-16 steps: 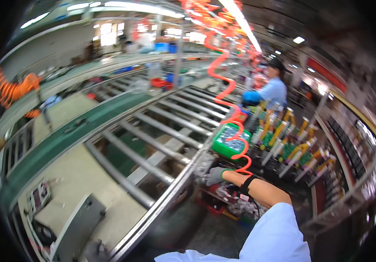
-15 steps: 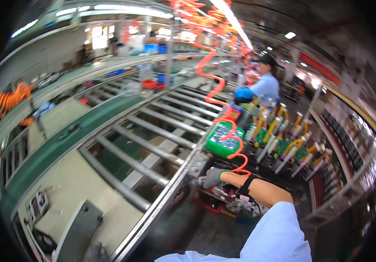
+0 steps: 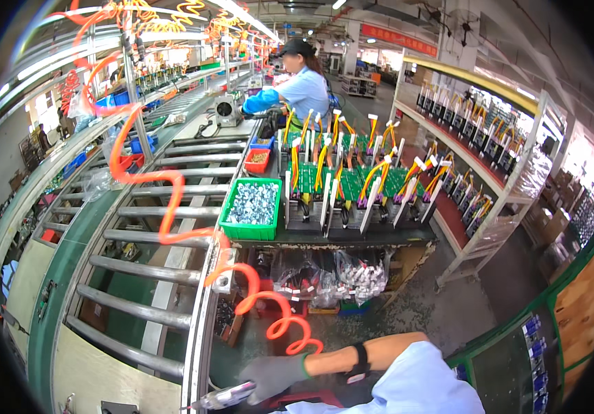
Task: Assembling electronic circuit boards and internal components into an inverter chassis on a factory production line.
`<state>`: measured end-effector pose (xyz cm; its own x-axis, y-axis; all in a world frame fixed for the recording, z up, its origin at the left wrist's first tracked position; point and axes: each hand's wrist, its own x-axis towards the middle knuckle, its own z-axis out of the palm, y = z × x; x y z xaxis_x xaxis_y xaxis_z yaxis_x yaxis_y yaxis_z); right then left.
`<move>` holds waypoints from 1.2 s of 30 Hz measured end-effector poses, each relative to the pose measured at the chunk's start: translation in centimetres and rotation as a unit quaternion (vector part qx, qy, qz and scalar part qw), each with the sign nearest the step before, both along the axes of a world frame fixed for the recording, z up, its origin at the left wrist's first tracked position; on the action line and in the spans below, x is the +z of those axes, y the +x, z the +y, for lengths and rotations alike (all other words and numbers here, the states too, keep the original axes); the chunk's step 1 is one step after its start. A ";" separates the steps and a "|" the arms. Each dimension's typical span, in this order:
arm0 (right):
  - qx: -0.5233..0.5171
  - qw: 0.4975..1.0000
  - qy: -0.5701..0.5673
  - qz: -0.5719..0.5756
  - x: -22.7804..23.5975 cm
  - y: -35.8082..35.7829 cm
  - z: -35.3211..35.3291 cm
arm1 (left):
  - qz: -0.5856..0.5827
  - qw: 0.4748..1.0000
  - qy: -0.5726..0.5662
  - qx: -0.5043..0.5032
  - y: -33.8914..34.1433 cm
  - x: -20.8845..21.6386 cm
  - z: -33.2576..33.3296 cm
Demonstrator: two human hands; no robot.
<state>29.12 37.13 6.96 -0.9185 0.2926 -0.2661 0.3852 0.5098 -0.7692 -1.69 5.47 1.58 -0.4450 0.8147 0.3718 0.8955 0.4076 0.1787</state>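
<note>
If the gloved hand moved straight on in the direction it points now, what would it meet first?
The gloved hand holds a tool pointing left. It would probably first meet the conveyor's metal side rail; depth is unclear in this view.

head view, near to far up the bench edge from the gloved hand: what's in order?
Gloved hand gripping a powered screwdriver → orange coiled air hose → green bin of metal parts → small red bin → co-worker in blue.
</note>
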 end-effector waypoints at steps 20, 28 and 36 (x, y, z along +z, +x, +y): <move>0.001 0.990 -0.128 -0.065 -4.8 -11.0 -6.7 | -0.043 0.956 0.224 0.182 0.1 -0.8 -3.0; -0.018 0.976 -0.189 -0.107 -3.8 -12.3 -8.2 | -0.105 0.951 0.200 0.210 0.2 -2.2 -3.6; 0.053 0.949 -0.282 -0.131 -5.2 -12.3 -9.7 | -0.036 0.959 0.223 0.172 0.0 -4.1 -2.5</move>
<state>16.81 27.41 1.78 -0.8158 -0.0543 -0.5757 0.5701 0.0917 -0.8165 -1.64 2.98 -2.54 -0.6959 0.3817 0.6083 0.7010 0.5449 0.4601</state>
